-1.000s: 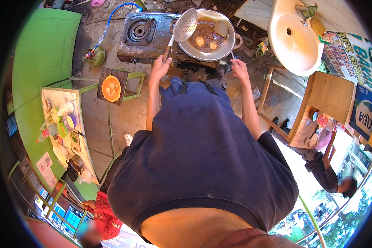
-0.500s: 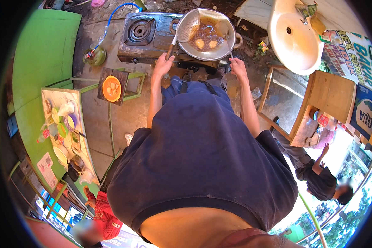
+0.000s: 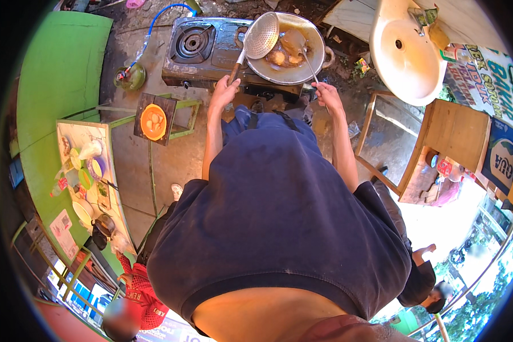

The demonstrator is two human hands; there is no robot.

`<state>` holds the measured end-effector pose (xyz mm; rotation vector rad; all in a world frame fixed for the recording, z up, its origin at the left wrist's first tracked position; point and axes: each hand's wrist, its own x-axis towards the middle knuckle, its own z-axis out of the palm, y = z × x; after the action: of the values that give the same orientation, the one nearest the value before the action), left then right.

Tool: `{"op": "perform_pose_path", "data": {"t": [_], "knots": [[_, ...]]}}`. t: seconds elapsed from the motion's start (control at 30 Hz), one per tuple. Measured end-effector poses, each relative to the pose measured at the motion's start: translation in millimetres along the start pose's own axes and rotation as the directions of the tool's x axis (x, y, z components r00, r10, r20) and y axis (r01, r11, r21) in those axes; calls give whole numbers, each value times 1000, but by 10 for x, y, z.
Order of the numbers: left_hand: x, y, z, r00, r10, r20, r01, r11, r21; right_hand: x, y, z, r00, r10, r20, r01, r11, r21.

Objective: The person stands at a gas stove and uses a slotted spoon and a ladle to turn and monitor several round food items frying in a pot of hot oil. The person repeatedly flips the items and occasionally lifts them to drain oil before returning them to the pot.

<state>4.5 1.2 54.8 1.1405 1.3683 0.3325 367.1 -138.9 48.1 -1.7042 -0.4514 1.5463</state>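
My left hand (image 3: pixel 227 91) is closed round the dark handle of a perforated skimmer (image 3: pixel 261 35), whose round bowl hangs over the left side of a wide metal wok (image 3: pixel 319 67). My right hand (image 3: pixel 328 95) grips the thin handle of a metal turner (image 3: pixel 309 62). The turner's broad blade reaches into the brown oil in the wok's middle. Next to the blade float golden fried pieces (image 3: pixel 276 57), partly behind it. The wok sits on the right burner of a two-burner gas stove (image 3: pixel 225 54).
Left of the stove stand a green gas cylinder (image 3: pixel 132 78) and an orange bowl (image 3: pixel 154 122) of round pieces on a stool. A cluttered table (image 3: pixel 105 194) lies further left. At right are a white basin (image 3: pixel 402 68) and a wooden cabinet (image 3: pixel 453 134). Two people (image 3: pixel 151 296) are behind me.
The turner's blade has moved left and inward through the oil towards the fried pieces, my right hand shifting slightly with it. The skimmer has moved slightly right. The person at right has come closer.
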Motion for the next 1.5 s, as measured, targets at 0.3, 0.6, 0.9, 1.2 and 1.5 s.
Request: {"op": "perform_pose_path", "data": {"t": [0.3,0.6,0.9,1.2,1.5], "knots": [[-59,49,46,996,87,-8,-85,990,109,84,150,15,989,4,-149,-21,993,-113],[11,-54,68,994,99,-46,-95,992,85,46,54,80,985,-41,-166,35,999,-42],[211,-284,93,953,243,-182,-191,946,263,22,-28,114,989,-42,-140,52,996,67],[150,-107,132,958,228,-172,-168,937,305,41,-31,68,999,-8,-36,13,993,116],[55,-77,97,978,153,-142,-117,966,231,87,-16,103,1000,-20,-9,21,997,80]]}}
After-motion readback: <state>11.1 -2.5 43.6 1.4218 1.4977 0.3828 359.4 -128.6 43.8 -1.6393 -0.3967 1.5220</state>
